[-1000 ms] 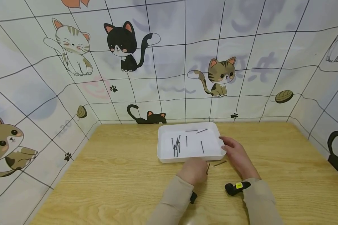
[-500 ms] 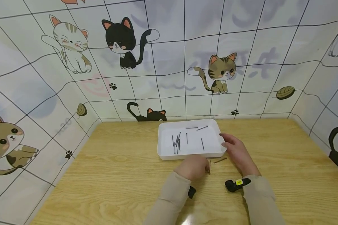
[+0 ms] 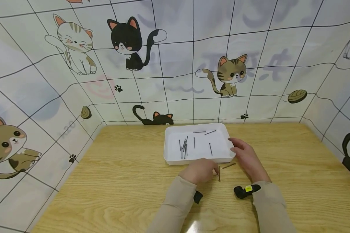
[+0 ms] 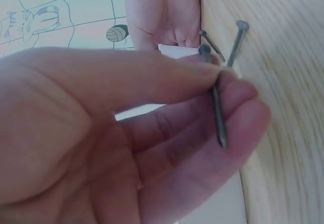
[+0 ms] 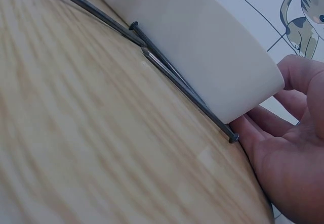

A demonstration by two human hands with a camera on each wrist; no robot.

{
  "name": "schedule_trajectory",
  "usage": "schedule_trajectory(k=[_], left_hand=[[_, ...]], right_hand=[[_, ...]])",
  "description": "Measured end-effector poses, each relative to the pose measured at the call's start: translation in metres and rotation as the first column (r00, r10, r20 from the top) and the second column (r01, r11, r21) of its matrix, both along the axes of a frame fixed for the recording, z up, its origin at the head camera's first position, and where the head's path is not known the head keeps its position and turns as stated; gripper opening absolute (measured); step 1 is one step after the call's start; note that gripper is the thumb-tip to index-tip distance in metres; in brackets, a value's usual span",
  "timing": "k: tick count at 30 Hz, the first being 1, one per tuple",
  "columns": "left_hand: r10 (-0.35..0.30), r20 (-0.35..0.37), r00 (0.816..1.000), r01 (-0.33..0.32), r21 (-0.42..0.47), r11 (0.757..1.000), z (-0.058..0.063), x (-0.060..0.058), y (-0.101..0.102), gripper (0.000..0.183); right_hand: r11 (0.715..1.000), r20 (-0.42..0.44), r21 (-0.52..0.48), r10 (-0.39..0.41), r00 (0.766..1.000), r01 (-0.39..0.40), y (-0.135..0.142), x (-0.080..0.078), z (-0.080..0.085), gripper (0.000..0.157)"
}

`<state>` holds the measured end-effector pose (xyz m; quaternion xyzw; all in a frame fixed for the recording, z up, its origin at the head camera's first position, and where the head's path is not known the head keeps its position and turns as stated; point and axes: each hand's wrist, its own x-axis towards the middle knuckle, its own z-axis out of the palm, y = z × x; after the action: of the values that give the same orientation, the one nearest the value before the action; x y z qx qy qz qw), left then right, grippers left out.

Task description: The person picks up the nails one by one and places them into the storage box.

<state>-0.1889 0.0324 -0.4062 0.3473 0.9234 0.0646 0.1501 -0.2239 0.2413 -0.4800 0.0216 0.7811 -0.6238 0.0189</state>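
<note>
My left hand (image 3: 199,171) is just in front of the white tray (image 3: 170,159). In the left wrist view, its thumb and fingers pinch a nail (image 4: 217,107). Beside those fingertips, one loose nail (image 3: 219,173) points its head towards me, and another nail (image 3: 228,165) slants near the tray's front right corner. A third nail (image 5: 169,64) lies along the tray's front wall in the right wrist view. My right hand (image 3: 248,158) holds the tray by its right end, thumb and fingers at the corner. Several nails (image 3: 184,149) form a heap inside the tray, at its left.
Further nails lie scattered in the tray, such as one nail (image 3: 210,149) at its right. The wooden table (image 3: 119,181) carries the tray near its back edge. Cat-printed cloth (image 3: 178,64) hangs behind and along both sides.
My left hand has shifted slightly left, and its thumb shows more. The loose nail beside its fingers now shows whole, with its head towards me. My right hand stays at the tray.
</note>
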Motion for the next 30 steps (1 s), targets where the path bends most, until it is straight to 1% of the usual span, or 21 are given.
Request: schedule_trajectory(k=[2,5,8,10,11,14,16,18,20,22,24,26,27,30], left_hand=[[0.004,0.025,1.000,-0.005,0.025,1.000,0.001,-0.001,0.000,0.029],[-0.002,0.039,0.999,-0.001,0.066,0.998,0.004,-0.002,-0.001,0.031],[-0.007,0.042,0.999,0.001,0.135,0.991,0.005,-0.005,-0.001,0.029],[0.010,0.064,0.998,-0.023,0.199,0.980,0.005,-0.008,-0.001,0.028],[0.024,0.093,0.995,-0.046,0.243,0.969,0.006,-0.009,-0.001,0.026],[0.083,0.146,0.986,-0.129,0.342,0.931,0.008,-0.014,-0.002,0.021],[0.126,0.162,0.979,-0.182,0.393,0.902,0.008,-0.018,-0.003,0.018],[0.168,0.168,0.971,-0.225,0.427,0.876,0.008,-0.022,-0.004,0.016],[0.192,0.196,0.962,-0.264,0.463,0.846,0.008,-0.027,-0.006,0.015],[0.205,0.236,0.950,-0.298,0.490,0.819,0.008,-0.032,-0.009,0.015],[0.202,0.277,0.939,-0.322,0.514,0.795,0.010,-0.037,-0.011,0.018],[0.202,0.307,0.930,-0.343,0.526,0.778,0.012,-0.043,-0.013,0.021],[0.205,0.312,0.928,-0.349,0.528,0.774,0.014,-0.046,-0.013,0.023],[0.214,0.360,0.908,-0.389,0.536,0.750,0.017,-0.057,-0.015,0.020]], right_hand=[[1.000,-0.002,-0.010,0.002,1.000,-0.002,0.000,0.000,0.000,0.046],[1.000,-0.012,-0.016,0.007,1.000,-0.007,0.001,0.000,0.000,0.046],[1.000,-0.020,0.009,0.006,1.000,-0.006,0.002,0.000,0.000,0.046],[1.000,-0.022,0.028,0.006,1.000,-0.005,0.003,0.000,0.000,0.046],[0.999,-0.019,0.041,0.007,1.000,-0.006,0.004,0.000,-0.001,0.046],[0.997,-0.014,0.081,0.003,1.000,-0.001,0.006,0.001,-0.001,0.046],[0.995,-0.008,0.103,-0.008,1.000,0.008,0.007,0.001,-0.001,0.047],[0.996,-0.009,0.089,-0.012,1.000,0.012,0.008,0.002,0.000,0.047],[0.998,-0.010,0.064,-0.007,1.000,0.008,0.008,0.001,0.000,0.047],[0.998,-0.012,0.059,-0.003,1.000,0.003,0.007,0.001,0.000,0.047],[0.999,-0.014,0.051,0.001,1.000,0.000,0.006,0.000,0.000,0.047],[0.998,-0.011,0.068,-0.003,1.000,0.003,0.004,-0.001,-0.001,0.047],[0.999,-0.009,0.053,-0.005,1.000,0.005,0.004,-0.001,-0.001,0.047],[1.000,-0.007,0.002,-0.002,1.000,0.002,0.002,-0.003,-0.002,0.047]])
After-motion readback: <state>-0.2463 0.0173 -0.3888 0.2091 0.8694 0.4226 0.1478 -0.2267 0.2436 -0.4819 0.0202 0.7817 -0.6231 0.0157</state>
